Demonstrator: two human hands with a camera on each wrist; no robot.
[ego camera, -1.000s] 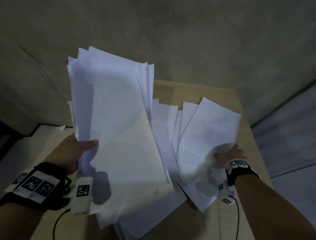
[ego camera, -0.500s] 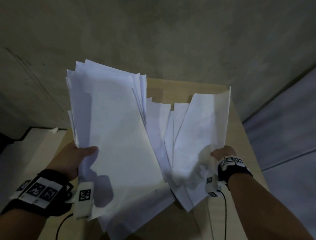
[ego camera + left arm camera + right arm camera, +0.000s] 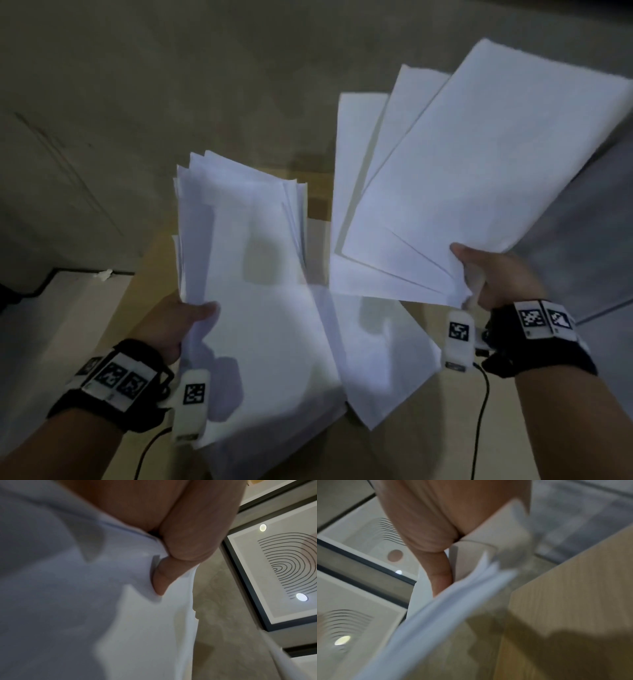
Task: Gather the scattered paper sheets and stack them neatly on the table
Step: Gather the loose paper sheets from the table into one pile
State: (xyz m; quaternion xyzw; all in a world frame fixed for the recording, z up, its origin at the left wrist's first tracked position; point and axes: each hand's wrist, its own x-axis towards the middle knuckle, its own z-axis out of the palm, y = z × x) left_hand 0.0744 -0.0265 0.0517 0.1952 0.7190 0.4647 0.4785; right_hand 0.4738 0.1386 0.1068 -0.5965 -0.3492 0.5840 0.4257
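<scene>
My left hand grips a thick bundle of white paper sheets by its left edge, thumb on top, held above the wooden table. In the left wrist view the thumb presses on that bundle. My right hand pinches a fanned bunch of several white sheets at its near corner, raised high to the right. The right wrist view shows those sheets edge-on under my thumb. One more sheet lies below between the two bundles.
A grey-green wall stands behind the table. A grey floor or surface shows to the right, a pale one to the left. Framed line-art pictures hang on the wall. Wrist cables trail over the table.
My right hand has lifted its fanned sheets up and to the right, away from the left bundle. The left bundle has dropped lower in view.
</scene>
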